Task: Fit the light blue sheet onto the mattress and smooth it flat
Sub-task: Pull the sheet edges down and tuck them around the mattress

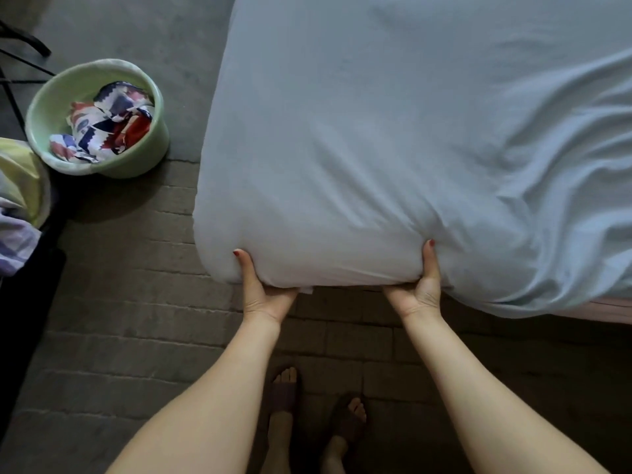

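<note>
I see my left hand (265, 295) and right hand (419, 292) gripping the mattress (612, 307) corner, thumbs on top, fingers hidden beneath. The light blue sheet (376, 131) covers it, wrinkled toward the right.

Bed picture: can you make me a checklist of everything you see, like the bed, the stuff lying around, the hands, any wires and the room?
Surface: mattress, only a pinkish edge showing at the right; its near corner is covered.
Job's things: light blue sheet, smooth at the left, heavily wrinkled at the right.
Clutter: green basin on the floor holding patterned cloth; a yellow and pale fabric pile at the left edge.
Grips: left hand and right hand both grip the sheeted corner from below, thumbs on top.
Cables: nothing seen.
Surroundings: brick-pattern floor; person's sandalled feet.
</note>
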